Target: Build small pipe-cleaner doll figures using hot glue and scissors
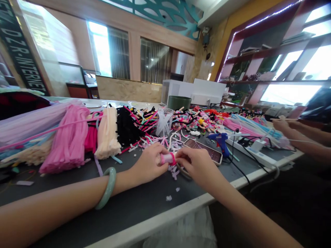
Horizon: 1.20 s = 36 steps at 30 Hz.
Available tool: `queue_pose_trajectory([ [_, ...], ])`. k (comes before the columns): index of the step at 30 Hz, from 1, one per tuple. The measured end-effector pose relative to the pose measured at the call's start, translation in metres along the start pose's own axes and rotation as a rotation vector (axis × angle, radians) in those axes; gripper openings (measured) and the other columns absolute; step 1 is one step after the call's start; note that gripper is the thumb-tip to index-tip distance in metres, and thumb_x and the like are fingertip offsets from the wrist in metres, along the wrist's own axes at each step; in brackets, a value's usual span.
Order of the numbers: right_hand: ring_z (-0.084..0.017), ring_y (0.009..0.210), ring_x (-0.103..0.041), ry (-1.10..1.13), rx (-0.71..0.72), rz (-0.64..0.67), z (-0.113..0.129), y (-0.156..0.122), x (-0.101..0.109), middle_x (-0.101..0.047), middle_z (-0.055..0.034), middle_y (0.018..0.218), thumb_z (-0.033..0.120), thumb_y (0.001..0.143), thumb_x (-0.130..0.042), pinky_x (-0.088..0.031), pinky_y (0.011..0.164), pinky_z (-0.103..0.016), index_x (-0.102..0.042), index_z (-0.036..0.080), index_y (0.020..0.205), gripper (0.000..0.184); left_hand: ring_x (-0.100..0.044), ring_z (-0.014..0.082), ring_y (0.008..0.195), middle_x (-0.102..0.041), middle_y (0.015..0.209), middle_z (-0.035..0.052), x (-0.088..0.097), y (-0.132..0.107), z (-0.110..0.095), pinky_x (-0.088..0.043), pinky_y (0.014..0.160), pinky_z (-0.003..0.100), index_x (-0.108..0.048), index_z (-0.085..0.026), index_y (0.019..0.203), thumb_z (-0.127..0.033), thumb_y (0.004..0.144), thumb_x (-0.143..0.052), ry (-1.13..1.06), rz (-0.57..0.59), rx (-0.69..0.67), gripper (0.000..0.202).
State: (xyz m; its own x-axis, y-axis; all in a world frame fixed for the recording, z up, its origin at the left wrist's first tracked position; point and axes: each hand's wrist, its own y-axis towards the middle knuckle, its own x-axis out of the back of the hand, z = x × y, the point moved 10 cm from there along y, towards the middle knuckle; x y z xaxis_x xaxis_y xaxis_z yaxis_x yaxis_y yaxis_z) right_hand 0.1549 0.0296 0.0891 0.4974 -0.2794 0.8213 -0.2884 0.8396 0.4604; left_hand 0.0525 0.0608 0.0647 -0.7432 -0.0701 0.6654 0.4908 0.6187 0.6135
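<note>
Left forearm (51,203): bare, slim | left wrist: one thick, smooth, pale green bangle (110,187), round in section, sitting loose | left hand (148,165): bare | right forearm (248,213): bare, slim | right hand (200,168): bare, slender fingers (183,155)

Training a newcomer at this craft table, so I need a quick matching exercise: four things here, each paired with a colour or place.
Things:
1 bangle
2 glue gun
3 phone
4 power strip

Colours or places:
A white
B blue
C just beyond the right hand
D around the left wrist

Pairs: 1-D, 2-B, 3-C, 4-A
</note>
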Motion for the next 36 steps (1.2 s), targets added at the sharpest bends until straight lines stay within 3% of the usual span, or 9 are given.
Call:
queue_pose_trajectory([
  [19,-0.011,0.063,-0.059,0.016,0.149,0.043,0.009,0.005,-0.004,-0.067,0.0014,0.066,0.006,0.076,-0.062,-0.039,0.061,-0.02,-0.066,0.017,0.072,0.012,-0.055,0.0165,0.082,-0.055,0.088,0.0057,-0.007,-0.011,-0.023,-0.046,0.074,0.028,-0.058,-0.015,0.091,-0.013,0.071,-0.058,0.112,0.053,-0.238,0.02],
  [28,-0.011,0.065,-0.06,0.099,0.193,0.006,0.011,0.004,0.0,-0.069,0.0009,0.071,0.005,0.075,-0.064,-0.041,0.063,-0.019,-0.068,0.017,0.076,0.013,-0.056,0.0184,0.085,-0.058,0.089,0.006,-0.002,-0.014,-0.032,-0.046,0.078,0.031,-0.057,-0.016,0.093,-0.014,0.073,-0.058,0.229,-0.033,-0.353,0.02],
  [36,-0.012,0.068,-0.062,0.119,0.199,-0.002,0.009,0.004,-0.002,-0.07,0.001,0.075,0.008,0.076,-0.063,-0.043,0.065,-0.021,-0.068,0.02,0.079,0.013,-0.054,0.019,0.087,-0.058,0.091,0.0061,-0.005,-0.016,-0.029,-0.046,0.077,0.032,-0.058,-0.017,0.098,-0.013,0.076,-0.058,0.222,-0.016,-0.386,0.022],
])
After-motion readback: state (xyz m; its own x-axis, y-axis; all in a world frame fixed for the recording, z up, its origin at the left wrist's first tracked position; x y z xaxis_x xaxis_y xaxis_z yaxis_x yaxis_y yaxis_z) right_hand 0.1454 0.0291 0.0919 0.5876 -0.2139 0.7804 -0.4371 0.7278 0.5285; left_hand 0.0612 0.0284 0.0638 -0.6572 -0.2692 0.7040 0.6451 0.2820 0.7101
